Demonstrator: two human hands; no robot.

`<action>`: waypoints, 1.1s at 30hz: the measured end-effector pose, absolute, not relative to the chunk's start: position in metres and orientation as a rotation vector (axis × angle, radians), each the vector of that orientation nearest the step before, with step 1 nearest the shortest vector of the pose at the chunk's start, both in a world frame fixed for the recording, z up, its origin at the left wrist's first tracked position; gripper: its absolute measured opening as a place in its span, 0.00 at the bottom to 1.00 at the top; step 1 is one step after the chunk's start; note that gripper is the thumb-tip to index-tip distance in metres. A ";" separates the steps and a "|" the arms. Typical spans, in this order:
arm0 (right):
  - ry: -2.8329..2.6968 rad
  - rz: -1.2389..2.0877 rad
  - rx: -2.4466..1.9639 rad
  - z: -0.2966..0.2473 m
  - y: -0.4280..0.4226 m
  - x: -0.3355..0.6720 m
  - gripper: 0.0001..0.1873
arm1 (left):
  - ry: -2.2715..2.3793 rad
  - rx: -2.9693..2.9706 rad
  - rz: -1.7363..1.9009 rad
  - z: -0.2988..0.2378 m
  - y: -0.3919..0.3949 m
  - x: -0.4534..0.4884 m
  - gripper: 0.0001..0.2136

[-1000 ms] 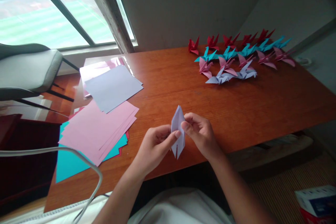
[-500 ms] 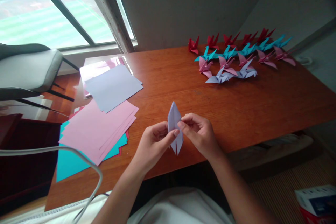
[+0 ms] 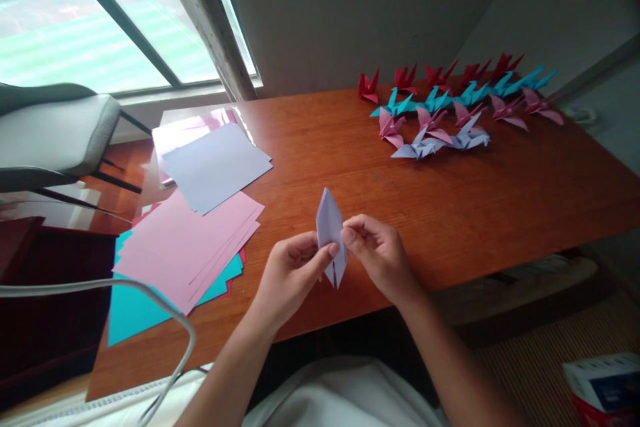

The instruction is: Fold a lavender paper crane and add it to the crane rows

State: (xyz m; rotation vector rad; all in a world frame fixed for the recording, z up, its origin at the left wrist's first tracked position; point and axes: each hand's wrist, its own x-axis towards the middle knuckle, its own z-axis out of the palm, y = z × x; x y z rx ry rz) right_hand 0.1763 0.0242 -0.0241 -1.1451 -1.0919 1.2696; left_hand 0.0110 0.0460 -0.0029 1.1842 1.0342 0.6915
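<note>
A pale lilac folded paper piece (image 3: pixel 330 227), narrow and pointed at both ends, stands upright above the near edge of the wooden table (image 3: pixel 450 207). My left hand (image 3: pixel 293 273) pinches its left side with thumb and fingers. My right hand (image 3: pixel 377 257) pinches its right edge, fingers curled. Both hands meet at the paper's middle. Its lower end is split into two thin points.
Finished paper cranes (image 3: pixel 450 107) in red, teal, pink and lilac stand in rows at the far right. Loose lilac sheets (image 3: pixel 213 167), pink sheets (image 3: pixel 190 240) and teal sheets (image 3: pixel 133 310) lie stacked at the left. A grey chair (image 3: pixel 50 133) stands by the window. A box (image 3: pixel 605 383) lies on the floor at right.
The folded paper has risen a little and shifted left in both hands; its tip now sits higher. My fingers have shifted slightly along its edges.
</note>
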 end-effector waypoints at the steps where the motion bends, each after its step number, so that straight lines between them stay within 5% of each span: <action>1: -1.102 1.280 -1.142 -0.024 0.024 0.177 0.12 | 1.043 1.168 0.715 -0.003 0.046 0.011 0.14; 18: -1.270 1.374 -1.122 -0.019 0.024 0.181 0.10 | 0.962 0.907 0.879 -0.006 0.049 0.011 0.10; 33: -1.389 1.097 -1.262 -0.021 0.025 0.174 0.10 | 1.125 1.103 0.914 -0.002 0.049 0.013 0.12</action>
